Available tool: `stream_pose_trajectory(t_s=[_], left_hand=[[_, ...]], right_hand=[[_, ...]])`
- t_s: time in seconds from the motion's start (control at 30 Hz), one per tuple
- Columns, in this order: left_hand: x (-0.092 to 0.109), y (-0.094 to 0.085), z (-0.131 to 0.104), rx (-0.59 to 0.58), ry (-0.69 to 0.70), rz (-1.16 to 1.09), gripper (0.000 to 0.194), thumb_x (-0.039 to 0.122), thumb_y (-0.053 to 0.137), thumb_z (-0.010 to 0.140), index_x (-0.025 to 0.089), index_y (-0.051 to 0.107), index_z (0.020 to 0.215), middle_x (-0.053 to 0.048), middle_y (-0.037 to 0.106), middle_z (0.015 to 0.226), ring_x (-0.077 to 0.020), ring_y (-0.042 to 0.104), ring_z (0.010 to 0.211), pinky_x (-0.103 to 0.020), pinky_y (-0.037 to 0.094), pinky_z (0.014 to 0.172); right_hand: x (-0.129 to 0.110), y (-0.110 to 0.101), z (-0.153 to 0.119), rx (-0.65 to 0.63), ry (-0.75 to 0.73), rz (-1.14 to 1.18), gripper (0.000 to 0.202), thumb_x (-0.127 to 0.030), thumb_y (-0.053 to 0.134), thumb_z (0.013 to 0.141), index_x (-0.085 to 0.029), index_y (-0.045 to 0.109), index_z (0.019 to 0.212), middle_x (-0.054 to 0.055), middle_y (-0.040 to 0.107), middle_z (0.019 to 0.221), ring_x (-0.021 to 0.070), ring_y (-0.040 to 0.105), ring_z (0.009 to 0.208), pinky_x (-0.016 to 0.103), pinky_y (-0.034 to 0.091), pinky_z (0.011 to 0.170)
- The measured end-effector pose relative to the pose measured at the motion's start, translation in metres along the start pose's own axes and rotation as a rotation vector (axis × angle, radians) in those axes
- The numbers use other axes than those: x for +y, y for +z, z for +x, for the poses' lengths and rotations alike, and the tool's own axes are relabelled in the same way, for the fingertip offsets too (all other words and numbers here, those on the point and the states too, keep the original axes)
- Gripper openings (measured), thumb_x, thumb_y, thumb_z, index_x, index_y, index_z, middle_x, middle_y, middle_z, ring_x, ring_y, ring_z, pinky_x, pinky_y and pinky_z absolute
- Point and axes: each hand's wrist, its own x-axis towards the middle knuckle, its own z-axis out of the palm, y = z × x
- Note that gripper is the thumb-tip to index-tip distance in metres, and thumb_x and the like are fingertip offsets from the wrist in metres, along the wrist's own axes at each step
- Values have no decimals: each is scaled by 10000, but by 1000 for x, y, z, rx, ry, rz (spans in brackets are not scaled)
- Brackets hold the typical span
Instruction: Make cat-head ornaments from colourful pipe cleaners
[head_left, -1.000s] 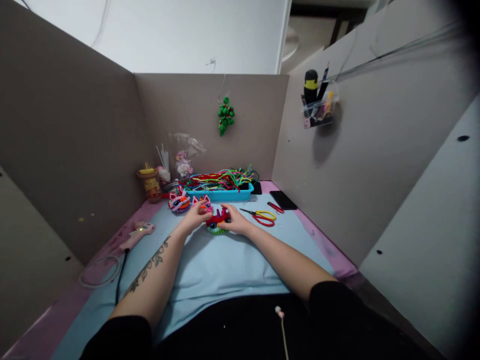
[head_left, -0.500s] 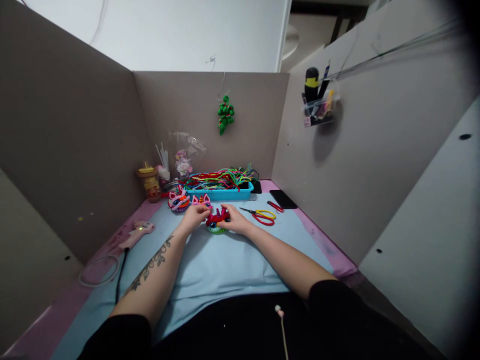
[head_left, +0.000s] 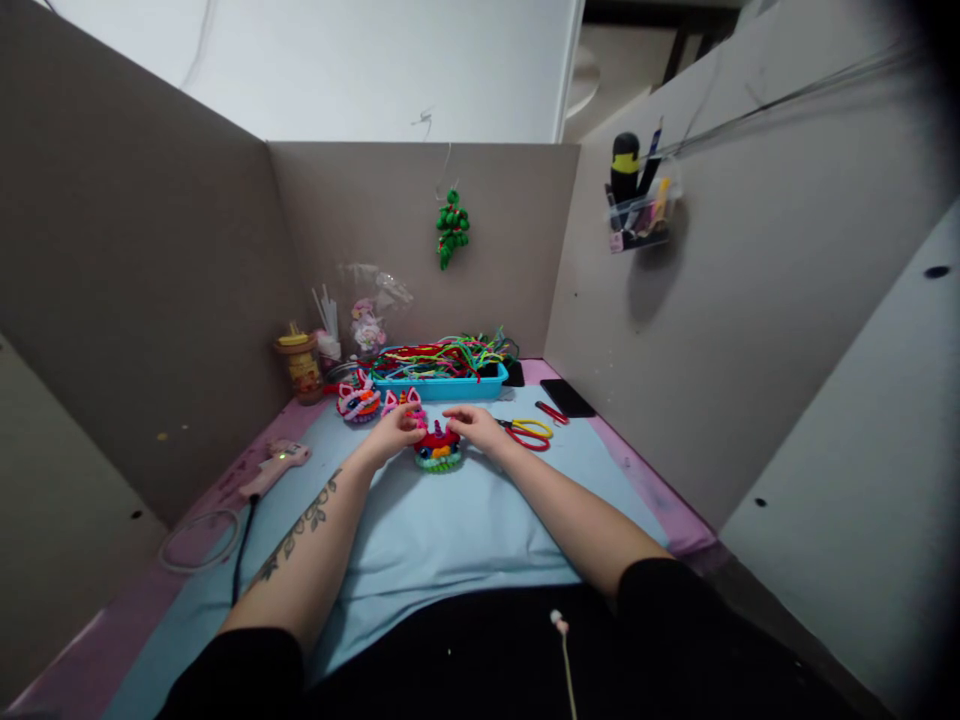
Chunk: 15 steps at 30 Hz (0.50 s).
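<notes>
Head view: compared with the earlier frames, the red figure (head_left: 438, 452) now faces the wearer more squarely, both dark eyes showing; the right hand (head_left: 476, 428) is off its front and up at its upper right edge, and covers most of the blades of the yellow-and-red scissors (head_left: 531, 434).

Left hand (head_left: 396, 432) at the figure's upper left, fingers bent, thumb and forefinger close together; right fingers curled likewise, tips near the top; too small to tell whether either pair pinches firmly.

Figure sits on the blue cloth (head_left: 450, 520) between the hands, purple horn up, green rim low; a pink-eared figure (head_left: 405, 402) stands just behind, partly hidden by the left hand; another figure (head_left: 358, 403) to its left; blue tray (head_left: 439, 389) of coloured strands beyond; red-handled tool (head_left: 552, 412) and black phone (head_left: 568, 398) to the right; pink corded tool (head_left: 277, 468) far left.
</notes>
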Motion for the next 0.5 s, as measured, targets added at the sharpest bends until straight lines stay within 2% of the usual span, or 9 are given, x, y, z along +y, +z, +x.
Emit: stream_pose_trajectory(t_s=[0.17, 0.5], left_hand=[[-3, 3, 1, 19, 21, 33, 706, 204, 728, 587, 112, 464, 1234, 22, 547, 676, -114, 542, 631, -264, 445, 628], [-6, 3, 4, 32, 56, 63, 691, 236, 770, 553, 102, 482, 1167, 35, 539, 643, -101, 520, 590, -238, 406, 590]], right_hand=[[-3, 1, -3, 12, -37, -72, 156, -287, 589, 695, -138, 611, 735, -12, 585, 612, 98, 507, 556, 229, 414, 575], [-3, 2, -8, 85, -93, -221, 103, -245, 547, 708, -154, 592, 720, -14, 587, 626, 107, 517, 581, 226, 407, 589]])
